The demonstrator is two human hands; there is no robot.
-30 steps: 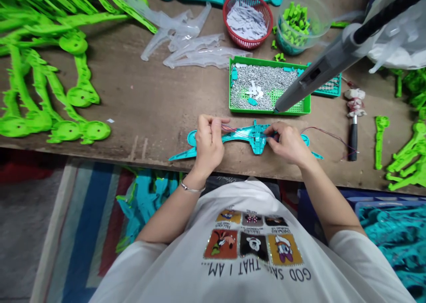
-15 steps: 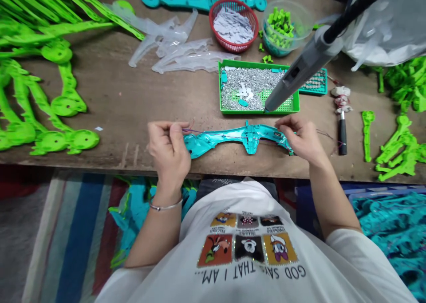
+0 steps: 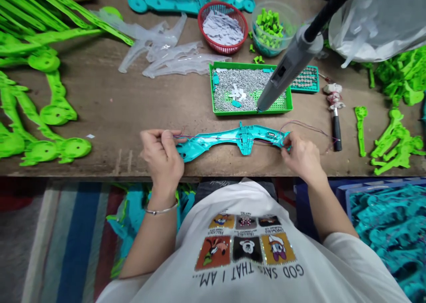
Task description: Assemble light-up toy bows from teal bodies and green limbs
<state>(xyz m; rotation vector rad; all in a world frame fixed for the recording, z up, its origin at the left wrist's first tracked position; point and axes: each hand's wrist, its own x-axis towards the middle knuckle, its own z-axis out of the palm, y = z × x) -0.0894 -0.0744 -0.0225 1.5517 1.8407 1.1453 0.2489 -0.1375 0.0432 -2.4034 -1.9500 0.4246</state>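
Note:
A turquoise bow-shaped plastic half-shell (image 3: 213,144) lies along the bench's front edge, hollow side up. Thin purple and dark wires (image 3: 218,138) run along its length. At the shell's left end my left hand (image 3: 163,154) is closed, thumb and forefinger pinching the wires. My right hand (image 3: 304,159) closes its fingertips on the shell's right tip; whether a wire is in that pinch too is hidden. Beyond this hand a loose loop of wire (image 3: 308,124) arcs over the bench toward the screwdriver.
A green tray (image 3: 251,113) of small screws stands behind the shell, with a hanging grey power screwdriver (image 3: 282,70) over it. A black-handled screwdriver (image 3: 337,132) lies right. Red basket (image 3: 222,49), clear bowl (image 3: 276,50) and lime-green parts (image 3: 60,152) surround the area.
My right hand has shifted down onto the shell's right tip, and the wire loop now shows above it. My left hand keeps its pinch. The whole view has moved slightly.

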